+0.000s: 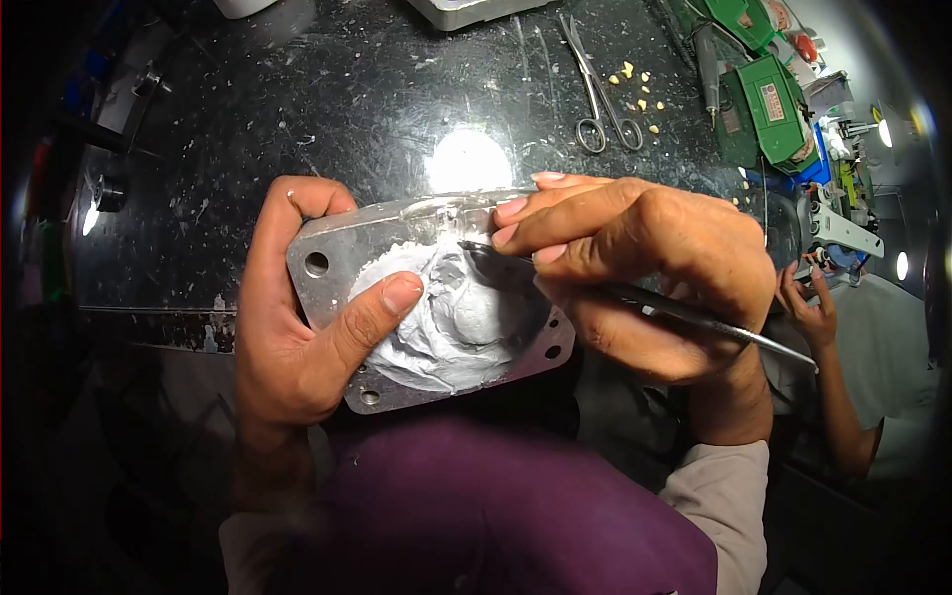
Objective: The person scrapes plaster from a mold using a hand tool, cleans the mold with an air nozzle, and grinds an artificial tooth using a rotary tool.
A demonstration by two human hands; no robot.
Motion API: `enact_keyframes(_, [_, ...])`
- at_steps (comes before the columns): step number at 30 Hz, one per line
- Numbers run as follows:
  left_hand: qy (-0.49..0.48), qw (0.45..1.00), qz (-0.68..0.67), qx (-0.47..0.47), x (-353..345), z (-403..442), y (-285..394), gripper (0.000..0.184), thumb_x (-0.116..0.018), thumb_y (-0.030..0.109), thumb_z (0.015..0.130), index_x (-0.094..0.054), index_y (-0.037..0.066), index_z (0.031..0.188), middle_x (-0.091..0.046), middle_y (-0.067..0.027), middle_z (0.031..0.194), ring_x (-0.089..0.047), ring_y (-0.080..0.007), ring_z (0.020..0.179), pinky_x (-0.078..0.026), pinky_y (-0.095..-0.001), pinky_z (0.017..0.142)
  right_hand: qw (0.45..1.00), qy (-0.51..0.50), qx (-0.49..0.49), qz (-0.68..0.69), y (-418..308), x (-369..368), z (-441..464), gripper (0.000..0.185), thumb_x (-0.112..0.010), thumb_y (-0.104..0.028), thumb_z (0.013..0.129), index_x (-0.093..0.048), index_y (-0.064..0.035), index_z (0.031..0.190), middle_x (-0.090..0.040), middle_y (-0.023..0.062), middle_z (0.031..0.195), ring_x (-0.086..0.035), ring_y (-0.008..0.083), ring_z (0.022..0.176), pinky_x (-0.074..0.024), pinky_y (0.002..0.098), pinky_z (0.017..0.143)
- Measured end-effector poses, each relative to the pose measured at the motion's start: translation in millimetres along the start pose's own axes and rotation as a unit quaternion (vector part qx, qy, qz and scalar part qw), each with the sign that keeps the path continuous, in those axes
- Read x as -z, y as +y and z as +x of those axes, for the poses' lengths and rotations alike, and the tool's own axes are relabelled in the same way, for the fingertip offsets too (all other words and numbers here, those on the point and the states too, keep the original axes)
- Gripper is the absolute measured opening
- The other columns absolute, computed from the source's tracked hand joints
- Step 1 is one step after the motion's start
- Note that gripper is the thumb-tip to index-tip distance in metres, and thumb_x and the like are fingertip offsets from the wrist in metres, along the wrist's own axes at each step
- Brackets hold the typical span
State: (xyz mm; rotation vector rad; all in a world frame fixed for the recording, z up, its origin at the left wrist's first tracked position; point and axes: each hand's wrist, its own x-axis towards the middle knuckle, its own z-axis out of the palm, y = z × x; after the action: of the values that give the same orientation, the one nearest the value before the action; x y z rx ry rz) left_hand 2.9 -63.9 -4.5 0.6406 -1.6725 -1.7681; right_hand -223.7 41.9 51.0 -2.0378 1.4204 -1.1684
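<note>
A metal flask half (327, 288) with round holes at its corners is filled with white plaster (486, 312), whose surface is uneven and ridged. My left hand (307, 327) grips the flask from the left, its thumb pressed on the plaster and its other fingers behind the far side. In my right hand (654, 268) is a thin metal carving tool (694, 319), held like a pen. The tool's dark tip touches or hovers just over the plaster near the flask's far edge; I cannot tell which. Its curved other end sticks out to the lower right.
Scissors (595, 99) lie on the black worktable (327, 109) beside several small yellowish pieces (627, 69). Green boxes (773, 109) and a pen-shaped handpiece (707, 64) are at the right. A metal tray (476, 10) stands at the back. Another person's hand (808, 307) shows at far right.
</note>
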Motion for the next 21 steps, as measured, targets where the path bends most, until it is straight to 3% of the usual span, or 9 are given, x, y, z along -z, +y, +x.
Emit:
enact_keyframes(9, [0.007, 1.000, -0.008, -0.006, -1, -1, -3, 0.038, -0.078, 0.011, 0.090, -0.047, 0.004, 0.111, -0.057, 0.0000, 0.091, -0.052, -0.0024, 0.081, -0.043, -0.0203, 0.071, 1.000, -0.007, 0.017, -0.015, 3, 0, -8, 0.020, -0.074, 0.010, 0.078, -0.060, -0.0027, 0.086, -0.076, 0.0206, 0.098, -0.076, 0.0361, 0.101, -0.0548, 0.0548, 0.099])
enact_keyframes(14, [0.006, 1.000, 0.004, -0.017, -1, -1, -4, 0.037, -0.078, 0.013, 0.090, -0.047, 0.004, 0.109, -0.057, -0.0002, 0.090, -0.051, -0.0025, 0.080, -0.043, -0.0205, 0.070, 0.997, 0.002, -0.005, 0.079, 17, 1, -24, 0.020, -0.070, 0.010, 0.080, -0.063, -0.0021, 0.095, -0.076, 0.0217, 0.103, -0.073, 0.0369, 0.111, -0.0428, 0.0597, 0.112])
enact_keyframes(21, [0.026, 0.999, 0.014, -0.018, -4, -2, -2, 0.038, -0.079, 0.016, 0.090, -0.048, 0.004, 0.109, -0.057, -0.0001, 0.089, -0.051, -0.0026, 0.080, -0.042, -0.0206, 0.069, 0.999, 0.052, 0.003, 0.015, 9, -16, -27, 0.022, -0.070, 0.009, 0.083, -0.063, -0.0046, 0.098, -0.077, 0.0187, 0.105, -0.072, 0.0339, 0.112, -0.0402, 0.0561, 0.115])
